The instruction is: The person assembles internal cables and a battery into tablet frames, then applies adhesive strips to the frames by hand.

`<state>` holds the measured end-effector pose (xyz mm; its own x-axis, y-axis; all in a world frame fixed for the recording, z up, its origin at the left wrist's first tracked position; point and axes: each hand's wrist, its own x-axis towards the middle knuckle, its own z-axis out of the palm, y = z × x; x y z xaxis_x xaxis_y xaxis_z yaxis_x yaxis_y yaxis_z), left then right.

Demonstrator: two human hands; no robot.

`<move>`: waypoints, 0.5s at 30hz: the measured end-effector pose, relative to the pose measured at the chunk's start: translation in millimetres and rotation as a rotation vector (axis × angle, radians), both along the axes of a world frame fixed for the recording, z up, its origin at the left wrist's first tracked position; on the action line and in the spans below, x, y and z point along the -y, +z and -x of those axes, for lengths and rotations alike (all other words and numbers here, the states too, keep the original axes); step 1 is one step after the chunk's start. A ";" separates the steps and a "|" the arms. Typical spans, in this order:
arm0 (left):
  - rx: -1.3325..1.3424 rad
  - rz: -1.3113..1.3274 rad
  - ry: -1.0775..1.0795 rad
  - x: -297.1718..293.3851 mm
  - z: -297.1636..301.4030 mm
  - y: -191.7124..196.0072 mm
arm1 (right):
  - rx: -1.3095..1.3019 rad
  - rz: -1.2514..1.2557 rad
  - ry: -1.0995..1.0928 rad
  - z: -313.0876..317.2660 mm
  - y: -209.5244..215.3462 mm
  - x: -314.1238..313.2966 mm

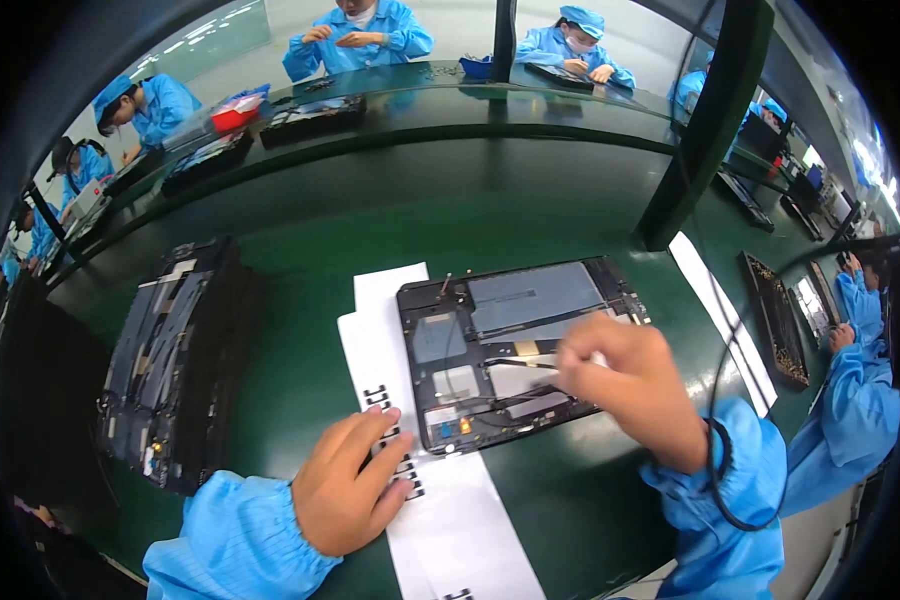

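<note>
An opened tablet [535, 298] with its inner parts exposed lies in front of me, its left edge over white paper sheets [460, 520]. My left hand [355, 485] rests palm down with fingers spread on the paper, touching a row of small black pieces [407, 470] stuck along it. Over the right part of the tablet, my right hand [625, 385] is closed around slim dark tweezers [520, 364], whose tips point left across the tablet's middle. Motion blurs this hand slightly, and most of the tool's grip end is hidden in it.
A tall stack of opened tablets [165, 360] stands at my left. A black cable [718, 450] loops around my right wrist. Beyond it are a white strip [725, 320], a dark tray of small parts [773, 318] and a green post [705, 130]. Co-workers in blue sit around the bench.
</note>
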<state>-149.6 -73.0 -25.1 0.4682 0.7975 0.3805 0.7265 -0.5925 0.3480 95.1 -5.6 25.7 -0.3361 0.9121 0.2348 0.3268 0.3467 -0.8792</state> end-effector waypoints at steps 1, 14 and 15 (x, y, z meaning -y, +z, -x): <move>0.006 -0.002 -0.086 -1.6 -4.0 6.8 | 0.006 0.012 0.001 -15.4 -3.5 4.7; 0.046 -0.221 -0.488 -44.3 -46.8 -11.7 | 0.247 0.028 0.079 -21.2 -27.6 9.7; 0.027 -0.232 -0.458 -43.4 -47.1 -9.8 | 0.269 0.013 0.109 -21.4 -25.1 7.1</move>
<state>-102.5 -29.6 -35.0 0.7371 0.4062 0.5401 0.3673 -0.9117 0.1843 116.5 -12.6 0.6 -0.4809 0.8696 0.1121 0.5105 0.3816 -0.7706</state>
